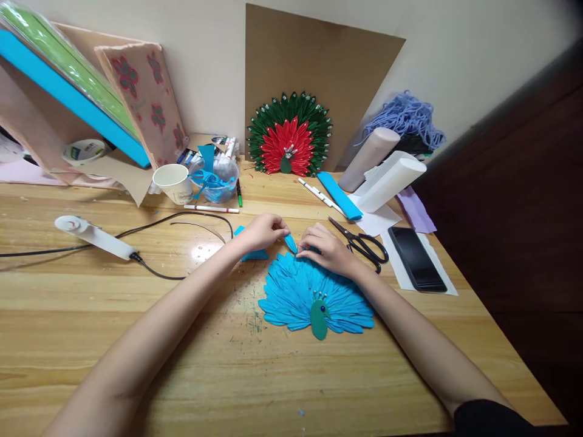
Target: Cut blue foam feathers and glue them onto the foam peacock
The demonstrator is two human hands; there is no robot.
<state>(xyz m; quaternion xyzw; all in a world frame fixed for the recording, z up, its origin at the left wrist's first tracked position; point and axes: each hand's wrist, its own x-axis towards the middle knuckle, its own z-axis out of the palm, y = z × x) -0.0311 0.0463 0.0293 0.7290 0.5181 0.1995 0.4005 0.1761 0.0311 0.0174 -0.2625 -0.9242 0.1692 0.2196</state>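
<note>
Blue crinkled paper, folded into pointed petals, makes up the broad, layered peacock fan (282,297) lying flat on the pale wooden counter (191,364) between the forearms. It looks well advanced: the petals spread in dense overlapping rows, and the smooth green teardrop-shaped body (319,325) is in place at the lower edge, with a shiny dark-blue bead eye (323,309) and a crest of small pale beads (320,295). One slim blue paper petal (290,244) is not yet part of the fan; the left hand (269,230) pinches its upper end just above the fan's top edge. Fingers of the right hand (325,247) are drawn close together at its lower tip, though whether they grip it I cannot tell. Loose blue paper pieces (255,255) remain near the left wrist. Behind stands a glossy red-and-green peacock fan (290,133), its tips dotted with silvery ornaments; none show on the blue tips.
</note>
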